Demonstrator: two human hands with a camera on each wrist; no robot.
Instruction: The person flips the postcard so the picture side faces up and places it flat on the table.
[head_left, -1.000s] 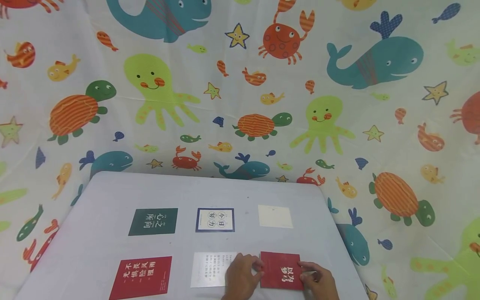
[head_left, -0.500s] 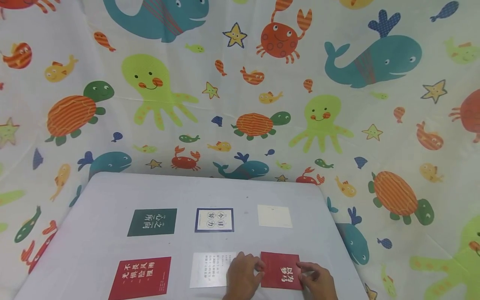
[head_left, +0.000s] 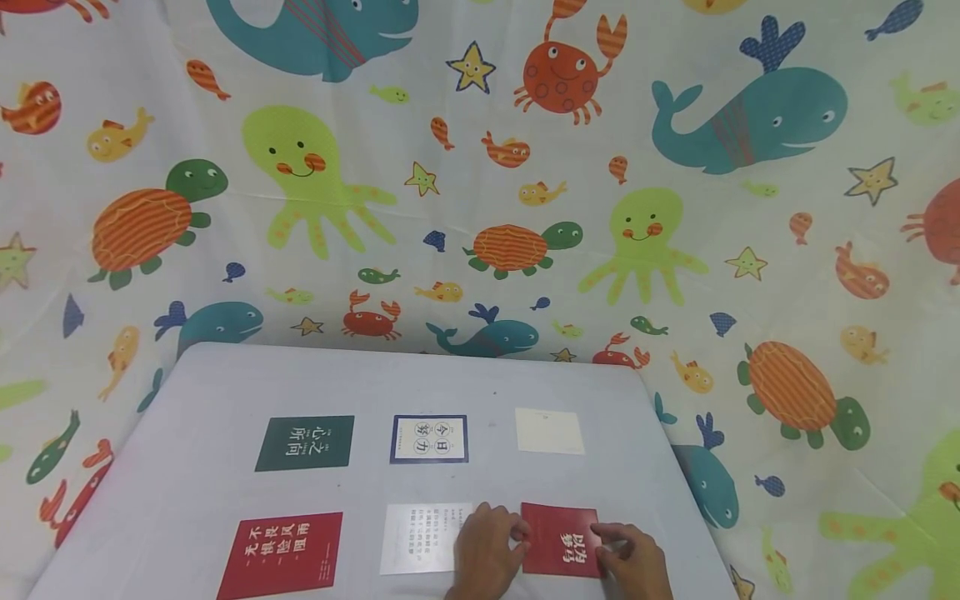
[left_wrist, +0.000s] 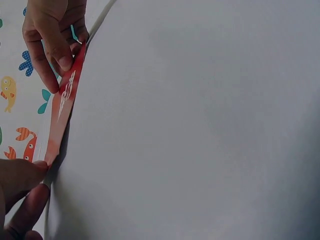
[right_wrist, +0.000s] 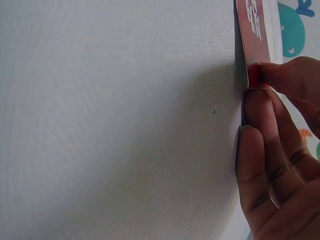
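A small red card (head_left: 551, 525) with white characters lies near the front of the white table, on the right. My left hand (head_left: 486, 552) holds its left edge, and the left wrist view shows the thumb (left_wrist: 31, 172) on that end with a finger below. At the opposite edge my right hand (head_left: 636, 562) pinches the card; in the right wrist view its thumb (right_wrist: 282, 75) presses on a corner and the fingers are tucked under. Partly behind my left hand lies a white card (head_left: 416, 537) with small lines of print.
On the white table (head_left: 180, 492), a larger red card (head_left: 285, 554) lies at the front left. Farther back, a green card (head_left: 306, 443), a blue-bordered card (head_left: 429, 439) and a cream card (head_left: 549, 431) form a row. A sea-animal curtain (head_left: 450, 192) hangs behind.
Both hands stay on the small red card. The right hand and the card's right edge have shifted very slightly left; the other cards lie as before.
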